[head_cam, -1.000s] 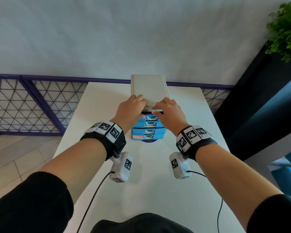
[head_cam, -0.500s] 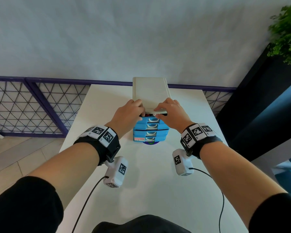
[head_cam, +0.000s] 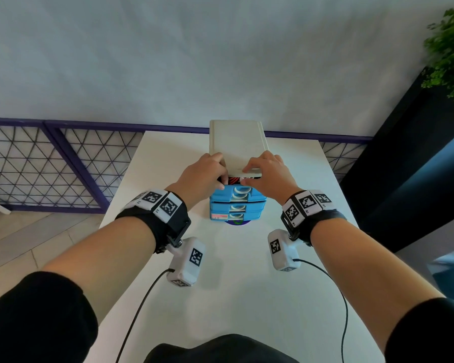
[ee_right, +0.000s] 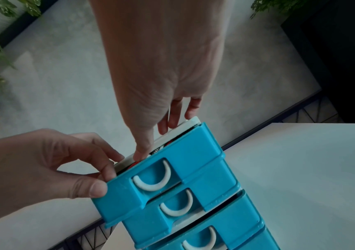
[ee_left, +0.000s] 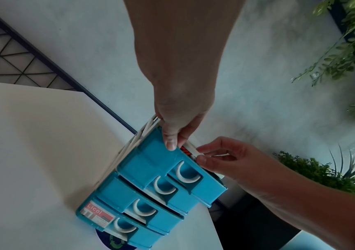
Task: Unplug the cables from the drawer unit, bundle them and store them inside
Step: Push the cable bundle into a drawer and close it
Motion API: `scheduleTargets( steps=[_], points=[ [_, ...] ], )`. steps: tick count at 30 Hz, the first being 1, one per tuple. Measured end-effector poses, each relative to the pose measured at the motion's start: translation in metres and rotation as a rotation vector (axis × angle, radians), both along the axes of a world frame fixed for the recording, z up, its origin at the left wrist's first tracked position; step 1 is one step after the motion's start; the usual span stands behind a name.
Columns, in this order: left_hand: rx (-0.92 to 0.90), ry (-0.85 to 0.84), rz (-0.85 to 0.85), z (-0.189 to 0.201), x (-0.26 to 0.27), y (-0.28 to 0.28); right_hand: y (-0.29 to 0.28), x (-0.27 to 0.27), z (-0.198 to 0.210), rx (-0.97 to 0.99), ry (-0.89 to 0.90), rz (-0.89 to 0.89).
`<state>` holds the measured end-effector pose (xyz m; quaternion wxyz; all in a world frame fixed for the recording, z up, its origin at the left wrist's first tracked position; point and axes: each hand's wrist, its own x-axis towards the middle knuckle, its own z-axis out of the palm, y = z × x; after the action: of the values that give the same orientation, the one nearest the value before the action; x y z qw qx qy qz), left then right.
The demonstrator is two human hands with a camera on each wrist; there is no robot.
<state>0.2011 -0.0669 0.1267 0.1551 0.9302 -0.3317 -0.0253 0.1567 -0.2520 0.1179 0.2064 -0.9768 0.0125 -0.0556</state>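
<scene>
The drawer unit stands upright on the white desk, near its far edge, with the top drawer slid partly out. Red and white cables lie inside that drawer, visible through the gap under the unit's white top panel. The left hand has its thumb on the drawer's left front corner and its fingers curled at the top panel's edge, probably to steady the unit. The right hand pinches the top panel's front edge, thumb below near the drawer rim and fingers above; each grip is closed on plastic, not on a cable. A label on the bottom drawer reads "Licol"; smaller print beneath is illegible.
</scene>
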Motion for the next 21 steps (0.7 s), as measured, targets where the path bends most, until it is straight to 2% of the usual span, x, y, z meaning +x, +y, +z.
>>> scheduleTargets(
  steps=[4, 9, 13, 17, 21],
  points=[
    [0.003, -0.004, -0.003, 0.000, -0.001, 0.000, 0.003, 0.002, -0.001, -0.035, -0.038, -0.028],
    [-0.027, -0.042, 0.004, -0.001, -0.005, 0.002, 0.017, 0.001, -0.005, -0.170, -0.119, -0.046],
    [-0.020, -0.079, 0.003, -0.001, -0.004, 0.001, 0.012, 0.000, 0.000, -0.135, -0.096, -0.005],
    [0.118, -0.200, -0.042, -0.001, 0.003, -0.001, 0.005, -0.006, 0.003, -0.117, -0.049, 0.043],
    [0.082, -0.256, -0.052, -0.004, 0.005, 0.000, 0.004, -0.012, -0.005, -0.166, -0.118, 0.060]
  ],
)
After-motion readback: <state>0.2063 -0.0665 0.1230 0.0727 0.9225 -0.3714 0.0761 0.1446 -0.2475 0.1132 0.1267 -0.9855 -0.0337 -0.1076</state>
